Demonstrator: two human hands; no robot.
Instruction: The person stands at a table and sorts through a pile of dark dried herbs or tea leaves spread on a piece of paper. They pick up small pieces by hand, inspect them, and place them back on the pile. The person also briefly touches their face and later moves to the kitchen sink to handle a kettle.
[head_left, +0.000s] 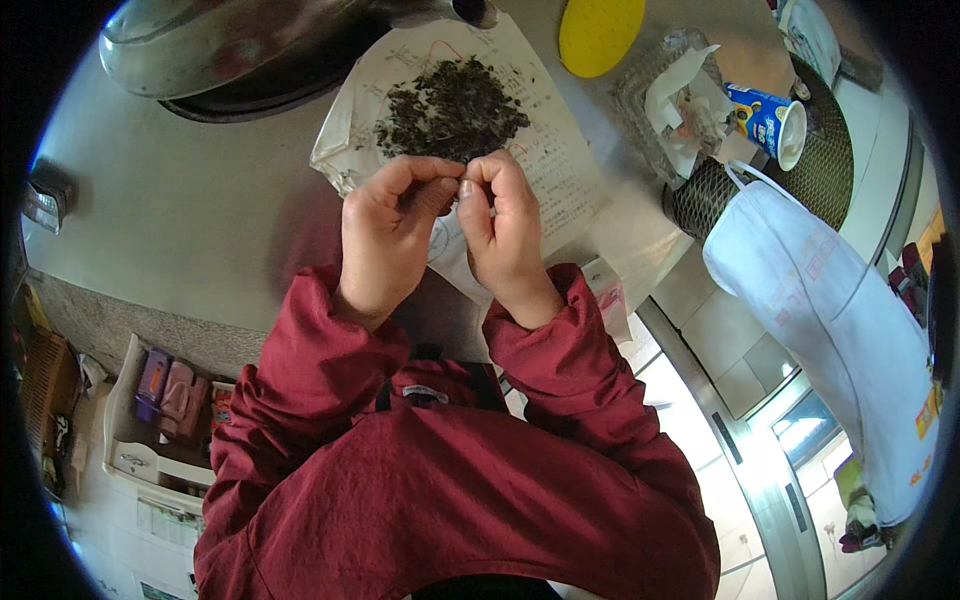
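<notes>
Both my hands meet over the near edge of a heap of dark dried leaf-like bits (454, 109). The thumb and forefinger of my left hand (390, 232) are pinched together. Touching them are the pinched thumb and forefinger of my right hand (506, 225). A tiny dark piece seems to sit between the fingertips, mostly hidden by them. The heap lies loosely spread on a printed paper sheet (559, 157), with a few crumbs scattered around it. Under my wrists, the paper's near part reaches towards the front edge of the metal-topped table (187, 195).
A metal kettle (247, 45) stands at the back left, a yellow oval object (600, 34) at the back. To the right are a clear plastic container (652, 97) with crumpled paper, a blue snack cup (761, 120) on its side, and a pale fabric bag (810, 300). Shelves (161, 465) stand lower left.
</notes>
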